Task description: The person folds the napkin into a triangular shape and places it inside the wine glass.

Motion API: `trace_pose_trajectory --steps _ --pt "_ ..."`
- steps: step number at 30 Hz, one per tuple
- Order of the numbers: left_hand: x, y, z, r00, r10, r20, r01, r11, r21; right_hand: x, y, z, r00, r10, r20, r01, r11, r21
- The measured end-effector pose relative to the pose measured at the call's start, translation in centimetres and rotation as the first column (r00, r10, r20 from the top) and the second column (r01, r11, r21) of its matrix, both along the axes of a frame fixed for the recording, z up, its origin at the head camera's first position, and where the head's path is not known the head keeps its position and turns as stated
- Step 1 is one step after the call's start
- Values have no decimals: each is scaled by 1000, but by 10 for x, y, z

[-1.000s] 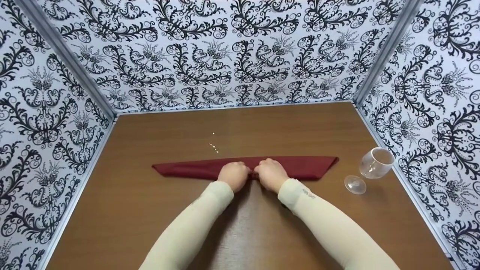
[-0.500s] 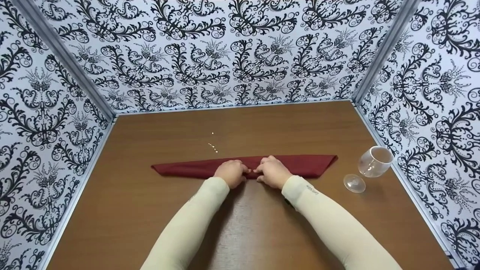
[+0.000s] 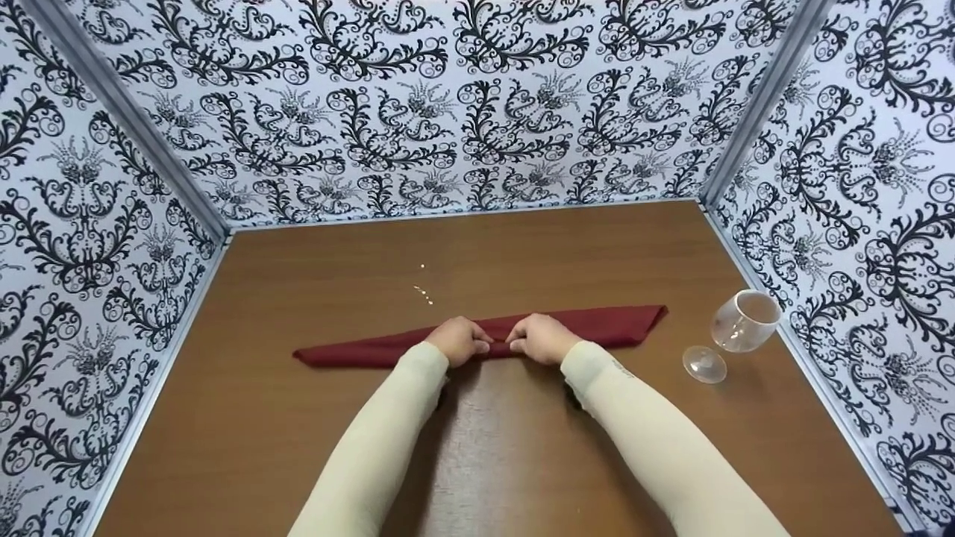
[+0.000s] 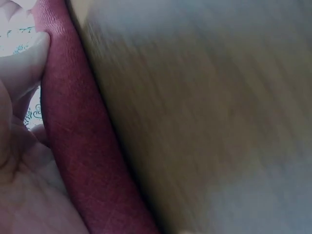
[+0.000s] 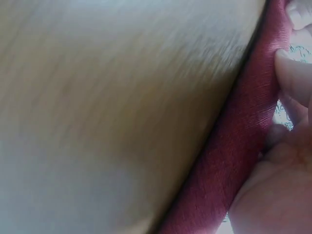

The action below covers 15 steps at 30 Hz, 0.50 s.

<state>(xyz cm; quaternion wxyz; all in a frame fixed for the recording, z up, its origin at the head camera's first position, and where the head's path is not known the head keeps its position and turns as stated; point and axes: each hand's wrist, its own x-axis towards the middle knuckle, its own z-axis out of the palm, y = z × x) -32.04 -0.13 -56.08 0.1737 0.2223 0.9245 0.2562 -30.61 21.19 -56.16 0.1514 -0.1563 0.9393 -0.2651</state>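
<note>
- A dark red fabric cloth, folded or rolled into a long narrow strip, lies across the middle of the head view, its left end narrow and slightly lower, its right end broader and cut on a slant.
- The person's left hand is at the centre of the frame, thumb and fingers curled and pinching the strip; in the left wrist view the thumb presses its edge at the upper left.
- The person's right hand is just to the right of centre, likewise pinching the strip; in the right wrist view its thumb lies against the cloth at the upper right.
- A short stretch of cloth shows between the two hands, which are near each other but apart.
- Pale cream long sleeves cover both arms, running in from the bottom edge.
- A clear stemmed glass stands at the right of the frame, beyond the strip's right end and not touching it.
- Everything rests on a brown wood-grain table.
- White walls with black scrollwork fill the top and both sides.
</note>
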Motion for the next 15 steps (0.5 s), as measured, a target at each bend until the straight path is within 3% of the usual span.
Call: trace_pose_trajectory --steps 3,5,9,11,15 --pt "4 2 -1 997 30 -69 -31 999 -20 4 0 -1 998 -39 -53 38 999 -14" --pt "9 3 -2 988 7 -157 -18 997 -69 9 -1 -1 991 7 -135 -1 999 46" --pt "15 5 -2 940 -94 -328 34 982 -184 17 0 1 942 154 -299 -84 969 233" --pt "17 5 -2 929 -119 -349 44 976 -214 20 1 3 928 188 -322 -97 955 279" --pt "18 3 -2 920 -150 -361 53 963 -266 20 3 4 931 209 -300 -118 948 294"
